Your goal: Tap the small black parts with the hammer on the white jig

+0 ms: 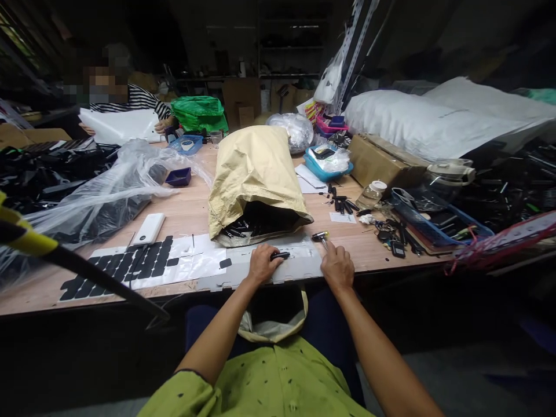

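Observation:
My left hand (261, 263) is closed on a small black part (280, 255), pressing it onto a white sheet (264, 267) at the table's near edge. My right hand (337, 267) grips a small hammer (320, 236) with a metal head and a yellow band, its head resting just past the sheet. A tan sack (254, 174) lies right behind my hands, its open mouth showing more black parts (249, 226). Left of my hands, white sheets carry rows of black pads (130, 263).
A white power bank (149, 228) and a clear plastic bag of black parts (95, 197) lie left. Blue trays (324, 165), a cardboard box (380, 159) and loose tools (399, 237) crowd the right. A person in a striped top (130, 101) holds a white sheet across the table. A black-yellow bar (52, 252) crosses at left.

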Tool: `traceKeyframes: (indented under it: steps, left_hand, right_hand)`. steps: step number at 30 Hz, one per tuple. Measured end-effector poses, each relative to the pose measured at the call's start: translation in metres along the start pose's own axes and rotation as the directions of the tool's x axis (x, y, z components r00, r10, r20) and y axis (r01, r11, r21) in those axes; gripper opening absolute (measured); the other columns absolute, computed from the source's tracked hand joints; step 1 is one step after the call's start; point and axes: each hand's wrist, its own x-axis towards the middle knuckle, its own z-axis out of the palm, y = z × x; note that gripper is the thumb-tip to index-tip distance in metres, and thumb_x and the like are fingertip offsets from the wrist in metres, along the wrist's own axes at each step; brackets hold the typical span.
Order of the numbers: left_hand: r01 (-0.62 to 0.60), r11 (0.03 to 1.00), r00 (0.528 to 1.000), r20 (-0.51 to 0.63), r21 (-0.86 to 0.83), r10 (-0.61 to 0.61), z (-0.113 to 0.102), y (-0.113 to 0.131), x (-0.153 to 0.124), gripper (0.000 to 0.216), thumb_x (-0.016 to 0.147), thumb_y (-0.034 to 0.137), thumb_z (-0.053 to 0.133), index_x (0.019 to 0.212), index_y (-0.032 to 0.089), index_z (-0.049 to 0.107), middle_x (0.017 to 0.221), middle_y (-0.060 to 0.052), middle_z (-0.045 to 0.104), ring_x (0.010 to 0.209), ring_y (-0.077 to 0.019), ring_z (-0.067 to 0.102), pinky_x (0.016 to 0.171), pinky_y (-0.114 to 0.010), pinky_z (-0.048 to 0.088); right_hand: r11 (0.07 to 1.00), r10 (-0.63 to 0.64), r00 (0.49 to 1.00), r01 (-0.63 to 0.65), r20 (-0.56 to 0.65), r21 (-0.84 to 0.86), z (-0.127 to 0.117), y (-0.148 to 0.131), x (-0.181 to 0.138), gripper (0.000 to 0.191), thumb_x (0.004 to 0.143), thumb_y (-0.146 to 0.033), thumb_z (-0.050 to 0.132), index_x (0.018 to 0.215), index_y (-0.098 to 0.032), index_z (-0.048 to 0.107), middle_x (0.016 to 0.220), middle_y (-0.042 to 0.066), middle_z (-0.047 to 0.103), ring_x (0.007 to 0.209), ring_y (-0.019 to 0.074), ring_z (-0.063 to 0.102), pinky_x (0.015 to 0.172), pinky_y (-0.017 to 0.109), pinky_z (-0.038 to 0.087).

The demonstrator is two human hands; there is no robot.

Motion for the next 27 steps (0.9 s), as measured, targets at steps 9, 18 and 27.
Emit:
traceKeyframes:
  steps: [9,18,27]
  left_hand:
    - [0.130,0.990,0.991,0.050,-0.051,-0.128,-0.005,0.010,0.006,0.015,0.077,0.027,0.076,0.093,0.027,0.078,0.095,-0.002,0.070,0.099,-0.0229,0.059,0.092,-0.036,0.043]
    - [0.243,0.969,0.968,0.077,-0.051,-0.239,-0.006,0.024,0.011,0.016,0.072,0.028,0.078,0.089,0.030,0.078,0.097,0.000,0.072,0.104,-0.0245,0.058,0.091,-0.036,0.041]
    - [0.249,0.966,0.966,0.080,-0.062,-0.244,-0.005,0.027,0.014,0.019,0.070,0.028,0.079,0.089,0.031,0.079,0.093,0.000,0.073,0.101,-0.0260,0.059,0.090,-0.038,0.043]
  right_hand:
    - [0.866,0.075,0.995,-0.101,0.073,0.490,-0.017,0.002,-0.006,0.038,0.088,-0.022,0.046,0.118,-0.021,0.070,0.101,0.010,0.069,0.089,0.0216,0.061,0.076,0.032,0.049]
    - [0.628,-0.069,0.978,-0.112,0.198,0.770,-0.045,-0.036,-0.041,0.037,0.088,-0.030,0.049,0.115,-0.021,0.073,0.108,0.009,0.075,0.097,0.0209,0.068,0.089,0.035,0.055]
    - [0.695,-0.123,0.985,-0.002,0.121,0.719,-0.052,-0.045,-0.041,0.039,0.093,-0.027,0.043,0.121,-0.021,0.070,0.109,0.010,0.073,0.100,0.0211,0.067,0.090,0.036,0.055]
